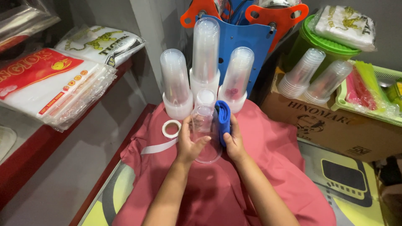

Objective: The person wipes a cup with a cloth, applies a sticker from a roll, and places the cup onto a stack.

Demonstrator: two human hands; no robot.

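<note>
Near the middle of the scene, over a red cloth (259, 167) spread on the surface, both hands meet around a clear plastic cup (206, 134) lying on its side with its wide mouth toward the camera. The left hand (189, 142) wraps the cup's left wall, fingers curled round it and the thumb across the rim. The right hand (234, 140) presses a folded blue cloth (223, 119) against the cup's right side, fingers closed on the cloth.

Just beyond the cup stands a second clear cup (205, 97), upside down. Farther back, 3 tall stacks of clear plastic cups (205, 54) stand inverted on white bases, in front of a blue and orange machine (243, 29). A roll of white tape (171, 128) lies on the red cloth, just left of the left hand.

To the right, a brown cardboard box (335, 125) carries 2 more tilted cup stacks (314, 75), with a green basket of coloured straws (368, 88) beside them. On the left, packs of plastic bags (50, 83) rest on a red-edged shelf.
</note>
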